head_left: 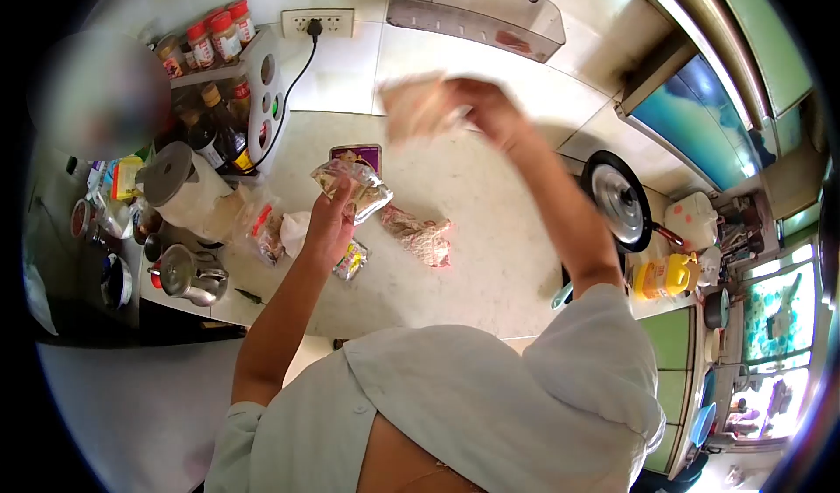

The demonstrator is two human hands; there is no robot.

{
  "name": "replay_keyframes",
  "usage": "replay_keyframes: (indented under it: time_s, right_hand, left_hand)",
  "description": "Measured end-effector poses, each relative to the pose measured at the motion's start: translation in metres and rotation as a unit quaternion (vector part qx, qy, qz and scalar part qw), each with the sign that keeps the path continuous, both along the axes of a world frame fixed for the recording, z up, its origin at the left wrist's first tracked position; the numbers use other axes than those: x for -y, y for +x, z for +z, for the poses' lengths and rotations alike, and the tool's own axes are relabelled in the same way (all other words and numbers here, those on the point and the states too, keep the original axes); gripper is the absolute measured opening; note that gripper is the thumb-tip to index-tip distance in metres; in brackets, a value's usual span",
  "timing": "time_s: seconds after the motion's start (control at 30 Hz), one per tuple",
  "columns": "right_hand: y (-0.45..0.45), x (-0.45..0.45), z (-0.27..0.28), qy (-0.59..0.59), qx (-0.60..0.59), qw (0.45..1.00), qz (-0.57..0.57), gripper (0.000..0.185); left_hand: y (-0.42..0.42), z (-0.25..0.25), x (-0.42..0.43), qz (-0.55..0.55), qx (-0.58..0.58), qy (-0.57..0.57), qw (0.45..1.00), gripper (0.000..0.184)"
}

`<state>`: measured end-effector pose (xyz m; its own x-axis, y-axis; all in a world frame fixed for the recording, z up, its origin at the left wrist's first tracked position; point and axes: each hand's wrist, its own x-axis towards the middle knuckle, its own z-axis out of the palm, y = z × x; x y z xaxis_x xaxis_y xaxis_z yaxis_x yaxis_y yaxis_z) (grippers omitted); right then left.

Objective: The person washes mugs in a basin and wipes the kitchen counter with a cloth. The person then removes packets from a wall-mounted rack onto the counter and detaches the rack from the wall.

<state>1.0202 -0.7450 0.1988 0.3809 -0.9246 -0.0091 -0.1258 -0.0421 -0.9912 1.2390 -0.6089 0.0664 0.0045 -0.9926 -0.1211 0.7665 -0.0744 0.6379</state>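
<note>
My left hand (334,217) is closed on a shiny, silvery plastic packet (372,195) above the middle of the counter. Raised near the back wall, my right hand (486,108) grips a pale pinkish packet (416,110); both are smeared by motion, so its contents cannot be made out. A purple packet (374,153) lies partly behind the silvery one. To the right of my left hand rests a crumpled bag with a red-and-white pattern (422,237). Just below that hand is a small colourful packet (352,262).
At left stand a spice rack (267,99) with red-capped jars, a lidded canister (179,182), plastic bags (261,226) and a metal pot (191,276). A lidded pan (619,200) and a yellow oil jug (662,276) are at right. A cord hangs from the socket (297,22).
</note>
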Motion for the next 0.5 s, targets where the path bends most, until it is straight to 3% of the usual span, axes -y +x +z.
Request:
replay_keyframes:
  time_s: [0.03,0.13,0.17,0.23,0.33,0.37,0.43,0.47,0.5]
  right_hand:
    - [0.012,-0.015,-0.024,0.034,0.009,0.997,0.071,0.029]
    - [0.046,-0.048,-0.057,0.133,-0.03,0.986,0.097,0.02]
    - [0.044,-0.047,-0.052,0.133,-0.029,0.986,0.094,0.02]
    - [0.046,-0.043,-0.023,-0.037,-0.199,0.964,0.174,0.019]
    - [0.005,0.046,0.023,-0.395,-0.08,0.915,0.011,0.022]
    - [-0.012,0.053,0.07,-0.517,-0.243,0.819,-0.058,0.024]
    - [-0.054,0.156,0.101,-0.53,-0.422,0.713,-0.182,0.031]
    - [-0.073,0.192,0.105,-0.5,-0.456,0.714,-0.179,0.029]
    - [-0.106,0.259,0.102,-0.454,-0.573,0.676,-0.097,0.027]
  left_hand:
    - [-0.003,-0.001,0.002,-0.02,-0.024,-0.025,0.999,0.048]
    - [-0.012,0.001,0.002,-0.024,0.025,-0.064,0.997,0.046]
    - [-0.011,0.004,-0.001,-0.029,0.054,-0.025,0.998,0.041]
    - [-0.006,0.007,-0.008,-0.035,0.049,-0.022,0.998,0.039]
    - [0.004,0.003,-0.006,-0.029,0.037,-0.022,0.999,0.037]
    - [0.01,-0.002,-0.009,-0.019,0.039,-0.02,0.999,0.036]
    - [0.014,0.001,-0.011,0.024,0.057,-0.016,0.998,0.036]
    - [0.015,0.003,-0.011,0.052,0.075,-0.026,0.995,0.036]
    - [0.017,0.007,-0.013,0.068,0.076,-0.012,0.995,0.036]
